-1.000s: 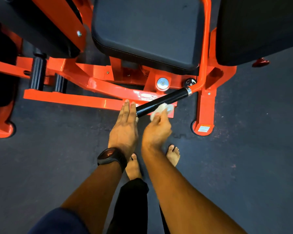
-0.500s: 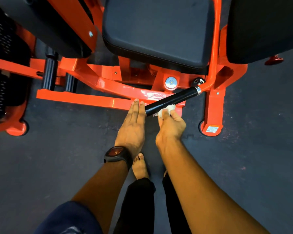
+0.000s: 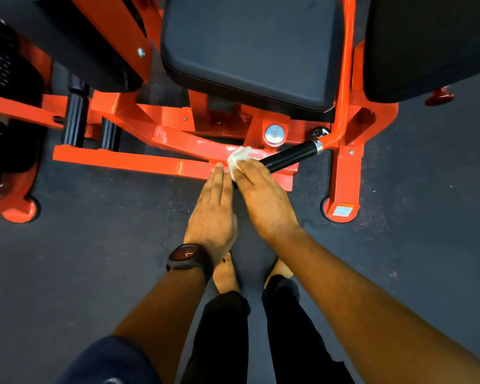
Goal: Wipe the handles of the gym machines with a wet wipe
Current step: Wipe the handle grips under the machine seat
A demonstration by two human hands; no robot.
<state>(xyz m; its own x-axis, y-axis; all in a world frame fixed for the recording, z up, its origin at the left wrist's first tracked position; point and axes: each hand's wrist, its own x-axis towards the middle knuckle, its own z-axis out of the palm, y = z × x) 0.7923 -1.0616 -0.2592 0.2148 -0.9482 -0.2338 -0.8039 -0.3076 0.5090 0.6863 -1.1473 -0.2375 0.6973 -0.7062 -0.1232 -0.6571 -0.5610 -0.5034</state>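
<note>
Gym floor, seen through my head camera: my right hand (image 3: 263,200) lies over the near, lower end of a black handle (image 3: 291,156), fingers straight and laid across a bunched white wet wipe (image 3: 240,157), pressing it against the grip; the thumb is hidden from me. The wipe pokes out beyond the fingertips, above the orange frame (image 3: 128,159) of the machine. The handle slants from a chrome collar at the upper right, where it joins a bent orange tube, down toward the lower left, just in front of the black seat pad (image 3: 250,51). My left hand (image 3: 214,212) is flat, fingers straight and together, holding nothing, just beside the right hand with its fingertips at the edge of the frame's crossbar. A dark watch (image 3: 187,256) sits on the left wrist. Below the hands, bare feet (image 3: 225,273) stand on the dark rubber floor (image 3: 67,259).
</note>
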